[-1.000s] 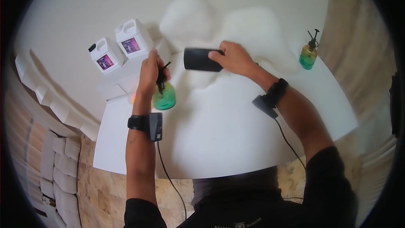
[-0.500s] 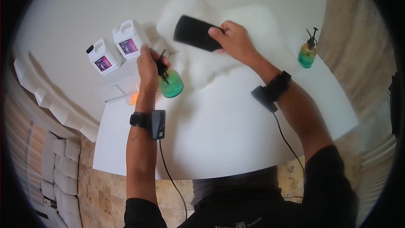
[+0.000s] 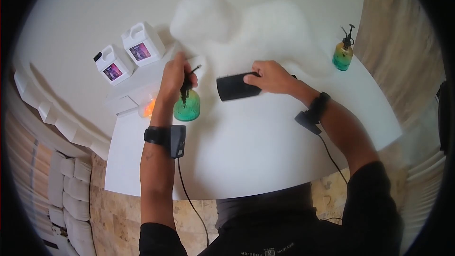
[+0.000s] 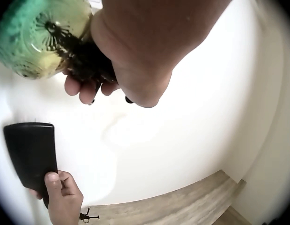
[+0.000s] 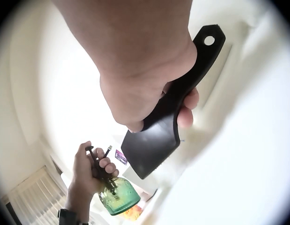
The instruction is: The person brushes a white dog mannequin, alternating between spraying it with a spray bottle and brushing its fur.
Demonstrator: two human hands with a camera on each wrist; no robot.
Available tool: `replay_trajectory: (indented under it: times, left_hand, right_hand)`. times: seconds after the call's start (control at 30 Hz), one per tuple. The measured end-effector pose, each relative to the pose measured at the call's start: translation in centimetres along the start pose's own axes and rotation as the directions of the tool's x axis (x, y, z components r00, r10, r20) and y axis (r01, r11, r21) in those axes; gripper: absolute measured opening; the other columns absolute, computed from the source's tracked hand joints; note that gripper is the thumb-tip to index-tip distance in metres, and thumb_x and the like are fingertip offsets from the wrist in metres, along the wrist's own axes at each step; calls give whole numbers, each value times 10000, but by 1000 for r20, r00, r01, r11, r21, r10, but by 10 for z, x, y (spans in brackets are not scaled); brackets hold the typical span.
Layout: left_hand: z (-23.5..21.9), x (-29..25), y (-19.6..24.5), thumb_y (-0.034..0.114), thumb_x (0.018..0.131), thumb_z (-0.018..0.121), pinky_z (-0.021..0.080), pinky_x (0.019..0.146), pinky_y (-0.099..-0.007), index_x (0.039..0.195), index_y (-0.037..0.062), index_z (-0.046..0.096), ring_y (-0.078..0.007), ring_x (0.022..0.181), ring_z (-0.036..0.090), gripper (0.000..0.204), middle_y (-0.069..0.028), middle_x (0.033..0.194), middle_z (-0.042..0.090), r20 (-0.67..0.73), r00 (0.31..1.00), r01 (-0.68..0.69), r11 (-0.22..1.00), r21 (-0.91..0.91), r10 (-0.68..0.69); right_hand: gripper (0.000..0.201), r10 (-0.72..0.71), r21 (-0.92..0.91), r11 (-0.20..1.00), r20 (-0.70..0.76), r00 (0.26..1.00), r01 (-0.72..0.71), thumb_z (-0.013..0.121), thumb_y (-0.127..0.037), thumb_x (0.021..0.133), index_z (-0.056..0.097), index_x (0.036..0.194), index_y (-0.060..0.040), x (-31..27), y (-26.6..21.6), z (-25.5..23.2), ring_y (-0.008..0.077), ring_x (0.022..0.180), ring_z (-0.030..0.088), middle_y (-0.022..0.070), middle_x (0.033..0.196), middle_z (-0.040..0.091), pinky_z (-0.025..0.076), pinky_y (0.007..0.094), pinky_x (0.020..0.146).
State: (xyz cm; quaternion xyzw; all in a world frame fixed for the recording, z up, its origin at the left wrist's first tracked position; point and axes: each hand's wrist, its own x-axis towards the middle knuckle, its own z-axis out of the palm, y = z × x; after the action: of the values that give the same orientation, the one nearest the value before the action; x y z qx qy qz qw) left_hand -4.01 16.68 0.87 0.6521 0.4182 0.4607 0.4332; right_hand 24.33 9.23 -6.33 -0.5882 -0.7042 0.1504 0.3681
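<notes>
My left hand (image 3: 175, 78) grips the black pump neck of a green-and-yellow glass spray bottle (image 3: 186, 106), its slim nozzle pointing up and right. In the left wrist view the fingers wrap the neck under the bottle's patterned glass (image 4: 23, 42). My right hand (image 3: 272, 77) holds a wide black brush (image 3: 232, 87) by its handle, bristles on the far side from the head camera. A hole in the handle end shows in the right wrist view, where the brush (image 5: 154, 147) tilts downward. Beyond both hands lies a fluffy white fleece (image 3: 275, 28), with the brush near its front edge.
Two white jugs (image 3: 141, 47) with purple labels stand at the back left on a white box. An orange item (image 3: 150, 108) lies behind the left forearm. Another spray bottle (image 3: 343, 56) stands at the right on the white table (image 3: 246, 161). Cables trail from both wrists.
The brush in my right hand rose over the fleece, then came back toward me past the fleece's front edge. The spray bottle in my left hand lifted slightly rightward, then dropped back.
</notes>
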Motion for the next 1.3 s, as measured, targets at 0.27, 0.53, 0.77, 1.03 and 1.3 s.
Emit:
replay_trajectory:
  times: [0.27, 0.53, 0.77, 1.03, 1.3]
  left_hand:
    - [22, 4, 17, 476, 1041, 374, 464, 535, -345, 768, 94, 448, -233, 534, 576, 475, -133, 612, 583, 129, 989, -66, 997, -45, 72]
    - [69, 6, 52, 449, 1046, 370, 493, 577, -368, 795, 83, 442, -253, 558, 587, 450, -149, 621, 587, 55, 993, -89, 979, -186, 100]
    - [63, 2, 27, 476, 1035, 387, 483, 567, -364, 783, 83, 443, -253, 545, 579, 470, -150, 613, 583, 135, 988, -56, 992, -116, 71]
    - [54, -7, 21, 492, 1034, 391, 476, 559, -348, 746, 90, 442, -242, 528, 572, 498, -147, 591, 577, 229, 972, 23, 996, 89, -43]
    - [87, 6, 51, 465, 1039, 375, 495, 580, -382, 784, 82, 436, -271, 569, 588, 465, -165, 615, 586, 73, 983, -145, 951, -272, 170]
  right_hand:
    - [418, 57, 354, 935, -241, 969, 33, 743, -355, 940, 622, 890, 42, 9, -7, -71, 120, 587, 621, 76, 730, 619, 537, 282, 502]
    - [436, 125, 467, 877, -452, 883, 116, 702, -387, 969, 581, 841, 12, 24, -2, -109, 78, 536, 526, 13, 684, 497, 547, 257, 503]
    - [401, 88, 325, 946, -222, 971, -11, 727, -333, 943, 593, 834, 28, -1, 35, -79, 106, 568, 564, 34, 715, 542, 536, 295, 482]
    - [434, 87, 67, 993, 144, 986, -97, 729, -362, 927, 605, 817, 39, -19, 37, -94, 156, 585, 606, 64, 704, 544, 554, 308, 477]
    - [470, 152, 434, 900, -394, 907, 37, 701, -453, 960, 588, 845, -11, 25, 4, -140, 96, 526, 584, -8, 657, 494, 501, 237, 456]
